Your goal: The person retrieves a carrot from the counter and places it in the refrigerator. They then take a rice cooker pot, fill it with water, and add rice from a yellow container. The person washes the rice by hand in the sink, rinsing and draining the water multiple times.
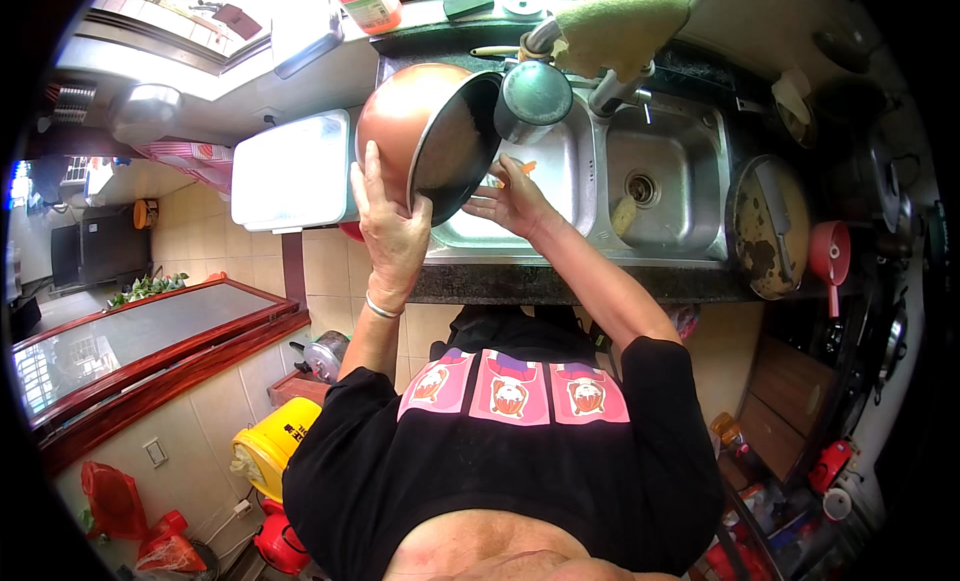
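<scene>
My left hand (390, 224) grips a copper-coloured pot (405, 108), fingers on its outside and thumb at the rim. The pot is tipped on its side over the left sink basin (574, 183), its dark mouth turned right. Inside lies a brownish, grainy layer, perhaps rice. My right hand (517, 202) is beside the lower part of the mouth, fingers spread and holding nothing; whether the fingertips touch the pot I cannot tell. Behind that hand, an orange item (525, 168) shows partly in the basin. A cylindrical faucet attachment (534, 100) hangs close to the pot's rim.
A yellowish cloth (622, 29) drapes over the faucet (619, 93). The right sink basin (667, 228) holds a sponge-like piece (622, 215). Further right, a knife (772, 198) rests on a round board (750, 243) near a red ladle (829, 251). A white lidded container (292, 172) stands left.
</scene>
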The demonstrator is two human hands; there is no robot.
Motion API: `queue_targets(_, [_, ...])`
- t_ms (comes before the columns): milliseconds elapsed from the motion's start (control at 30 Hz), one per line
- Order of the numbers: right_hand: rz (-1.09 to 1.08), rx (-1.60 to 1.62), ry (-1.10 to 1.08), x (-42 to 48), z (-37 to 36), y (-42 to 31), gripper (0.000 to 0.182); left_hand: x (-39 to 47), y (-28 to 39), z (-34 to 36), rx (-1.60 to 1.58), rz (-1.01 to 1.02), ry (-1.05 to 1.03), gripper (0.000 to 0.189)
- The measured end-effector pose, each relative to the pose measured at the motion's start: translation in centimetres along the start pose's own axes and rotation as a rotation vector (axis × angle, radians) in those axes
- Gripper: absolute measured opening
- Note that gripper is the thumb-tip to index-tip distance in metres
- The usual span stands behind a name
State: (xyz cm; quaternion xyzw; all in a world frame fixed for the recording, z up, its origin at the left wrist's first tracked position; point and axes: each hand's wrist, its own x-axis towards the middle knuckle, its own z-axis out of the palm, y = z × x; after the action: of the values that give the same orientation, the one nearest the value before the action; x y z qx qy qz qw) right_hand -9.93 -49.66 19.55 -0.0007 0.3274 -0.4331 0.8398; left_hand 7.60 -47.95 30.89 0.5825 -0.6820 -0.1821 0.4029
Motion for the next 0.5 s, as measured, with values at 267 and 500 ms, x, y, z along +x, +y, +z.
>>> queue_targets(267, [0.011,0.003,-0.026,0.4,-0.27,0.19,0.049,0.03,0.27,-0.1,0.034,-0.037,0.005,0.083])
queue_targets(500, [0.017,0.006,-0.022,0.28,0.04,0.03,0.052,0.06,0.51,-0.12,0.0,-0.05,0.004,0.083])
